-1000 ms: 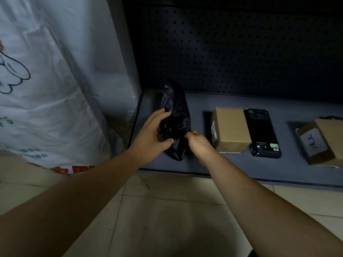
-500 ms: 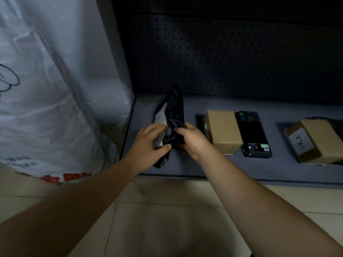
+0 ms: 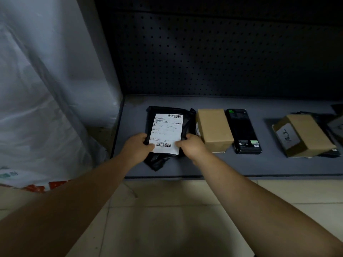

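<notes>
A black plastic mailer bag (image 3: pixel 187 123) lies flat at the left end of the low grey shelf (image 3: pixel 204 166), its white shipping label (image 3: pixel 167 132) with barcodes facing up. My left hand (image 3: pixel 137 147) grips the bag's near left edge, thumb on the label's corner. My right hand (image 3: pixel 191 147) grips the near right edge, thumb on the label. The bag's near end is crumpled between my wrists.
Right of the bag stand a plain brown carton (image 3: pixel 213 128), a black flat box (image 3: pixel 243 130) and a labelled brown carton (image 3: pixel 304 136) atop dark parcels. A dark pegboard (image 3: pixel 213 56) backs the shelf. A white plastic sheet (image 3: pixel 37 89) hangs at left. Tiled floor lies below.
The bag stood on edge with its dark side towards me; both hands have turned it and laid it flat, label up. The view has shifted left and closer.
</notes>
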A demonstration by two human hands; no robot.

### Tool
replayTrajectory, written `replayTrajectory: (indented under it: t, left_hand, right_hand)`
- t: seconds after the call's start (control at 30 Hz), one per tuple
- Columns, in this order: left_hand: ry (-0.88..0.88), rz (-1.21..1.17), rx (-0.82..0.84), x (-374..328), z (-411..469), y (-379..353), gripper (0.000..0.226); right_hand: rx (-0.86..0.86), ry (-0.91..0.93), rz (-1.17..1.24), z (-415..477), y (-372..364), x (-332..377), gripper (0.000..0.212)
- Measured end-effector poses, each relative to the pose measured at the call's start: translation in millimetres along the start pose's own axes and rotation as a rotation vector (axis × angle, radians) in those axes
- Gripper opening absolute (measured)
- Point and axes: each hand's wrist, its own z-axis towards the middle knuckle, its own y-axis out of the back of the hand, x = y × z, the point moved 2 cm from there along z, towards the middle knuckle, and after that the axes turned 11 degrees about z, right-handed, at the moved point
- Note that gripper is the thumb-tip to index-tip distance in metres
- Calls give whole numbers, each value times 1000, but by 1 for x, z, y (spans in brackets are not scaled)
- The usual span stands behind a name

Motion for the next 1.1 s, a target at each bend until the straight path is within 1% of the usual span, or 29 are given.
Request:
replayTrajectory:
  t: [0.1, 0.17, 0.23, 0.33, 0.43, 0.5, 0.57, 0.67, 0.73, 0.83, 1.1]
  left_hand:
    - [96, -122, -1, 14, -6, 0, 42]
    - [111, -196, -43, 20, -10, 2, 37]
    - [72, -228, -98, 19, -17, 9, 30]
    - [-22, -257, -168, 13, -26, 24, 29]
    - [-113, -269, -245, 4, -30, 43, 30]
    - [-169, -223, -310, 1, -31, 55, 39]
    - [-230, -118, -359, 0, -33, 66, 48]
    - [-340, 79, -403, 3, -37, 75, 53]
    - [-383, 150, -412, 4, -41, 77, 55]
    - [-413, 169, -439, 4, -45, 75, 55]
    - [-433, 147, -441, -3, -45, 73, 55]
  right_hand:
    - [29, -21, 145, 0, -6, -3, 37]
    - [60, -21, 245, 0, -9, -2, 41]
    - [90, 1, 314, -1, -11, 2, 41]
    - [127, 57, 436, 1, -10, 10, 47]
    - [143, 127, 548, 2, -4, 23, 44]
    - [174, 159, 603, -1, 1, 32, 42]
    - [200, 183, 629, -5, 6, 36, 41]
    - [210, 196, 647, -10, 12, 34, 42]
    - [214, 201, 661, -11, 15, 32, 43]
    - [226, 202, 690, -12, 18, 32, 45]
    - [246, 226, 744, -19, 20, 39, 45]
